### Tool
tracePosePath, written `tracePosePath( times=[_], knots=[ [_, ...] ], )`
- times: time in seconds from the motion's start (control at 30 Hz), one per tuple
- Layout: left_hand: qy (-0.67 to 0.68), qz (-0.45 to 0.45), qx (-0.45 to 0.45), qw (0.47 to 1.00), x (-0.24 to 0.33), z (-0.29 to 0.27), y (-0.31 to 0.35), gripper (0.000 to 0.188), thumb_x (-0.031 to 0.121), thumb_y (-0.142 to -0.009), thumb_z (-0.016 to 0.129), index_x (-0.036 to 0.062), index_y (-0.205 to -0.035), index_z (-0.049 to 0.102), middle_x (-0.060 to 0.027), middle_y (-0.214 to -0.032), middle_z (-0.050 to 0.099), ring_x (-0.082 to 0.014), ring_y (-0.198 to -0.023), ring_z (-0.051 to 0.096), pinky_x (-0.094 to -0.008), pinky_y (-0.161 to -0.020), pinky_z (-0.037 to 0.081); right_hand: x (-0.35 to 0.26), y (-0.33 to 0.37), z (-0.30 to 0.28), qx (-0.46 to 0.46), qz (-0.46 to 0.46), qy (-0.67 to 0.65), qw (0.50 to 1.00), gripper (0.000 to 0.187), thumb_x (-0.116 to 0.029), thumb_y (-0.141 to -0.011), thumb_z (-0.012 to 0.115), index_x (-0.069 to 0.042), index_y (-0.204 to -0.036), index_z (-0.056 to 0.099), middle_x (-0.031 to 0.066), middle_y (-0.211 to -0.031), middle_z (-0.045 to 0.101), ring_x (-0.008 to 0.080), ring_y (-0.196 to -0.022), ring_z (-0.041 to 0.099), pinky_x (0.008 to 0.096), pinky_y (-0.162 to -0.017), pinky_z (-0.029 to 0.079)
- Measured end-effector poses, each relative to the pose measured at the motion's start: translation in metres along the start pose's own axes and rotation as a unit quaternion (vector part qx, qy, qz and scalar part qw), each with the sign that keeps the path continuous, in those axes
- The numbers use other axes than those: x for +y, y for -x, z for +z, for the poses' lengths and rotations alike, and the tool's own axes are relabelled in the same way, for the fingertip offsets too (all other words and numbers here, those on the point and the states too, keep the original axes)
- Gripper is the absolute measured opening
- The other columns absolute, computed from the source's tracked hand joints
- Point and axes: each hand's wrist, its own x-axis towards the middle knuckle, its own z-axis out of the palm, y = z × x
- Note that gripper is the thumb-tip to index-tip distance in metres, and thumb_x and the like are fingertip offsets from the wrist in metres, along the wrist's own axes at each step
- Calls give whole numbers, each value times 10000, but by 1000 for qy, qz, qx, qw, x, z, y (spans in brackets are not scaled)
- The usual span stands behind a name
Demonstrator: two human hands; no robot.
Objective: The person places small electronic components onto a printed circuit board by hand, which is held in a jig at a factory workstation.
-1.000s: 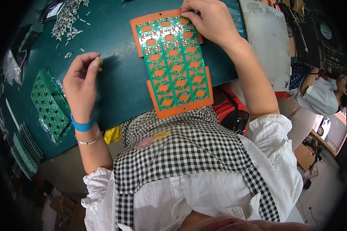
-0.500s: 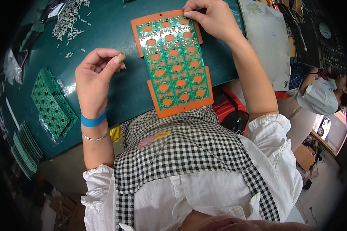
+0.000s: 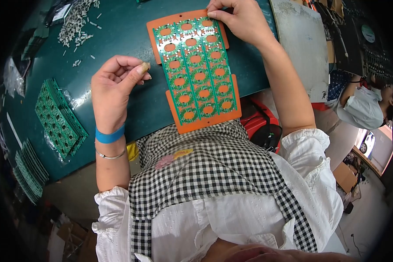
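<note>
On the desk (image 3: 147, 107), a carrier plate (image 3: 212, 123) is set at the near edge, before the apron (image 3: 205, 174); a circuit-board panel (image 3: 186, 65) is laid upon it. The left hand (image 3: 118, 81) is held just left of the panel — the right hand (image 3: 242, 19) is placed at its far right corner. Farther left, a first stack (image 3: 59, 118) of panels is laid; a second stack (image 3: 30, 172) is located left of it and nearer. Small parts (image 3: 76, 22) are heaped behind, at the far left.
</note>
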Motion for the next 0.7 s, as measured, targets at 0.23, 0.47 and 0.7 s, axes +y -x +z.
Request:
tracePosePath(
  times=[0.23,0.47,0.7],
  knots=[
    [10,0,-6,1000,0,2,0,90,41,-893,716,-19,-945,672,-61,-866,697,-110,-763,664,-216,-691,511,-3,0,-1,-4,1,-18,1000,43,-24,-794,716,1,-806,682,117,-815,670,232,-785,667,322,-733,520],
    [10,-1,-15,1000,-2,2,0,93,43,-896,713,-19,-948,668,-62,-875,698,-111,-765,664,-217,-691,511,0,1,-1,4,-29,3,1000,53,-30,-784,717,-2,-805,678,122,-821,670,256,-787,670,332,-728,521],
    [16,-12,-19,1000,-2,5,1,95,42,-896,711,-20,-949,663,-68,-885,700,-116,-774,668,-219,-695,513,-4,0,1,5,-54,27,998,61,-41,-775,711,-7,-808,673,130,-822,664,287,-794,669,345,-716,518]
  ],
)
